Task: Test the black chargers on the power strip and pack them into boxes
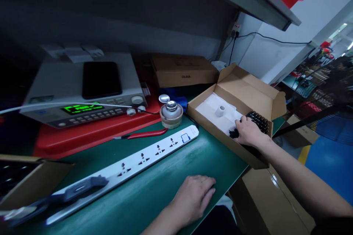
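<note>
My right hand (248, 132) reaches into an open cardboard box (234, 88) and grips a black studded object (257, 122), part of which shows beyond the fingers. White foam packing (211, 112) lines the box, with a small white cylinder (220, 110) lying on it. My left hand (193, 198) rests on the green bench mat (154, 194) with its fingers curled, touching nothing else. A white power strip (124, 170) lies above and to the left of that hand, and red-handled pliers (146, 134) lie beyond the strip.
A bench power supply (82, 110) with a green display stands at the back left, a black phone (101, 80) on top. A glass jar (171, 114), a closed cardboard box (183, 70) and a partly seen open box (27, 180) stand on the bench.
</note>
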A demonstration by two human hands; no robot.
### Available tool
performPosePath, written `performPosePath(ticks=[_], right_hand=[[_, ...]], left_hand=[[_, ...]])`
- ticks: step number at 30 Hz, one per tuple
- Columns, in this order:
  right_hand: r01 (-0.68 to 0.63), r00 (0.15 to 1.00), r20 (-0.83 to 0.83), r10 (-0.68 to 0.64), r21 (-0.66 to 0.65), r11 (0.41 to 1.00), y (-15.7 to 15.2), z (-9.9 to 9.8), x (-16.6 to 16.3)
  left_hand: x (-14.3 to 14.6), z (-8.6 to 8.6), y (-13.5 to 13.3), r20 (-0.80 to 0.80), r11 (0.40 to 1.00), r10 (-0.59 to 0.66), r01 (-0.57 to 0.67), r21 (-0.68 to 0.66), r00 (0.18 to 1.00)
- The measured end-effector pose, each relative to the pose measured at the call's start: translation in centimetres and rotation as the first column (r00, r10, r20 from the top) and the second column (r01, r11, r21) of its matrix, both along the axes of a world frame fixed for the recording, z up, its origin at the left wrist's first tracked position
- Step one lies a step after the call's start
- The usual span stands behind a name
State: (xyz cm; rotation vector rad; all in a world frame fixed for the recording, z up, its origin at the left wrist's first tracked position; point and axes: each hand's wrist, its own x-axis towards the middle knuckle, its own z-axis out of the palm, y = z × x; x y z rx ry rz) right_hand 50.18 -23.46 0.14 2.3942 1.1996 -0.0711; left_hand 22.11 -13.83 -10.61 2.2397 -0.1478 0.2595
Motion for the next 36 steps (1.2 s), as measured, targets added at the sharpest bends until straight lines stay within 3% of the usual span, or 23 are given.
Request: performPosePath(ticks=[5,13,17,20,22,24,26,28,32,36], right_hand=[[-0.022,0.993,-0.116,0.021,-0.009,1.000,2.5,-0.8,1.0],[0.014,0.978,-0.210,-0.012,0.011,1.000,0.9,-1.1,1.9],[0.023,0.980,-0.197,0.005,0.140,0.990,0.4,0.0,2.1],[0.009,0.984,-0.167,0.058,0.374,0.927,-1.1,2.7,1.1],[-0.078,0.952,-0.203,0.228,0.562,0.824,-2.5,4.2,-0.9],[-0.190,0.846,-0.272,0.458,0.648,0.738,-3.7,4.3,-3.8],[-0.278,0.717,-0.370,0.590,0.624,0.730,-4.1,2.7,-6.9],[-0.372,0.647,-0.423,0.634,0.550,0.748,-3.8,-0.4,-9.2],[-0.366,0.642,-0.445,0.625,0.538,0.759,-2.9,-6.6,-10.6],[-0.337,0.582,-0.408,0.703,0.666,0.666,-2.9,-9.2,-9.7]], left_hand=[[-0.1,-0.1,0.0,0.006,1.000,-0.002,0.002,0.011,1.000],[0.1,0.1,0.0,-0.046,1.000,-0.013,0.014,0.028,0.999],[-0.1,0.5,-0.1,-0.013,1.000,0.003,-0.004,-0.024,1.000],[-0.5,2.9,0.7,0.060,0.993,0.047,-0.040,-0.111,0.997],[-0.4,5.8,2.3,0.160,0.985,0.125,-0.104,-0.135,0.979],[0.7,9.0,4.6,0.267,0.964,0.263,-0.243,-0.103,0.927],[3.4,11.7,7.0,0.301,0.911,0.398,-0.413,-0.015,0.867],[7.4,13.1,8.8,0.254,0.873,0.422,-0.466,0.145,0.870],[16.7,12.6,9.5,0.096,0.819,0.267,-0.278,0.502,0.959],[23.6,10.3,8.2,-0.056,0.746,0.146,-0.073,0.662,0.988]])
